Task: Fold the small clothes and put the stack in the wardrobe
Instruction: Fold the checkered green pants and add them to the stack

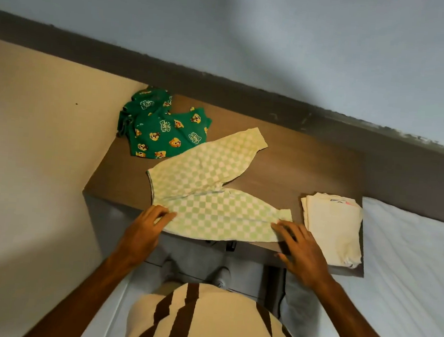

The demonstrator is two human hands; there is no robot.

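Small green-and-white checkered trousers point(209, 183) lie spread on the brown table point(304, 164), legs splayed apart toward the right. My left hand point(143, 231) pinches the waist corner at the near left. My right hand point(299, 253) rests with fingers spread on the cuff of the near leg. A green garment with cartoon prints point(162, 128) lies crumpled at the table's far left corner. A folded cream garment point(334, 226) sits at the table's right end.
A beige wall point(34, 152) borders the table on the left and a grey wall point(254, 36) runs behind it. A bed with a white sheet point(408, 265) adjoins the table on the right. The table's near edge is under my hands.
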